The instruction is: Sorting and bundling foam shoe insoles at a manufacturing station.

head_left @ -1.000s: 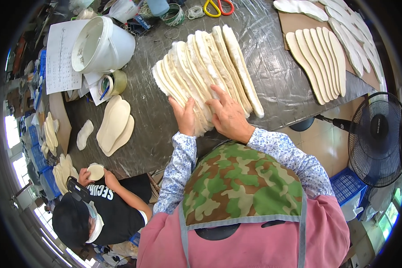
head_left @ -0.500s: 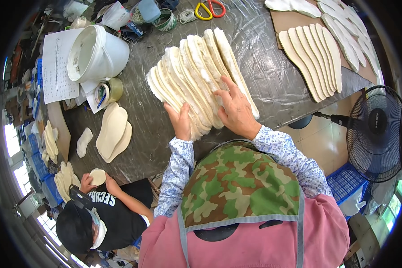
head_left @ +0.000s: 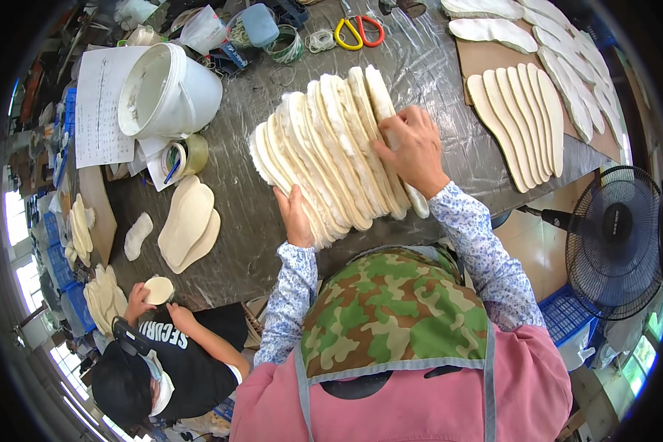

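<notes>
Cream, sole-shaped fleece insoles (head_left: 324, 162) overlap in a fluffy-edged row on the dark, wrinkled, plastic-covered table (head_left: 435, 81). One bare left hand (head_left: 296, 219) touches the row's lower left end, thumb and forefinger parted, other fingers hidden. The bare right hand (head_left: 416, 151) bends over the rightmost insole (head_left: 378, 92), partly covering it; whether either pinches, I cannot tell.

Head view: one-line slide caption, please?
Left hand and right hand at opposite sides of an overlapping row of fleecy insole-shaped pieces.
</notes>
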Available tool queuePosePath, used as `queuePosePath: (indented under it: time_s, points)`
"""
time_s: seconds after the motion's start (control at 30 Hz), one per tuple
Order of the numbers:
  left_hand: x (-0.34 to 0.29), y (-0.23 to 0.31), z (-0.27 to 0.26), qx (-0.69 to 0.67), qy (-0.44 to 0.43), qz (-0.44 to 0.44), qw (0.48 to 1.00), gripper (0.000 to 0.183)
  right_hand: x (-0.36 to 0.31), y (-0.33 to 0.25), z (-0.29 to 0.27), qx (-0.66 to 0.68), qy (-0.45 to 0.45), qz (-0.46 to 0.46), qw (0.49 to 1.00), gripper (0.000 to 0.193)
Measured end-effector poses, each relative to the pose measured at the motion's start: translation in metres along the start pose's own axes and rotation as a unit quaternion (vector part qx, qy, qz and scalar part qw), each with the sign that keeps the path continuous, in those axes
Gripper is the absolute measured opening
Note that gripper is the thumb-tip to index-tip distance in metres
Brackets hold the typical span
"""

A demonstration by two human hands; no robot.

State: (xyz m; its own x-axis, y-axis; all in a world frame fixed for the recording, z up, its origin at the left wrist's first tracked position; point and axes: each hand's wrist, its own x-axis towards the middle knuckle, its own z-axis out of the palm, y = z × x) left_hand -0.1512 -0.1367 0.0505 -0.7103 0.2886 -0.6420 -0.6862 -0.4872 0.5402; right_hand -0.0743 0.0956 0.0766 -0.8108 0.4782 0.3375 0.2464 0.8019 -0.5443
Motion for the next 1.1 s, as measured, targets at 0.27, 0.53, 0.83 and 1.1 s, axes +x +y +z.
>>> queuePosePath:
  time_s: [0.27, 0.53, 0.83, 1.1]
  points:
    - [0.003, -0.008, -0.010, 0.255, -0.042, 0.160, 0.953, 0.055, 0.021, 0.006, 0.024, -0.053, -0.015, -0.093, 0.994, 0.014]
    - [-0.009, 0.009, -0.017, 0.261, -0.042, 0.185, 0.947, 0.053, 0.026, -0.005, 0.001, -0.044, -0.089, -0.082, 0.992, 0.023]
    - [-0.006, 0.020, -0.069, 0.487, 0.082, 0.179, 0.851, 0.060, 0.185, 0.045, 0.051, 0.080, -0.086, -0.063, 0.991, 0.007]
    - [-0.013, 0.069, -0.014, 0.611, 0.084, 0.319, 0.720, 0.047, 0.224, -0.002, 0.159, -0.003, -0.301, -0.324, 0.897, 0.012]
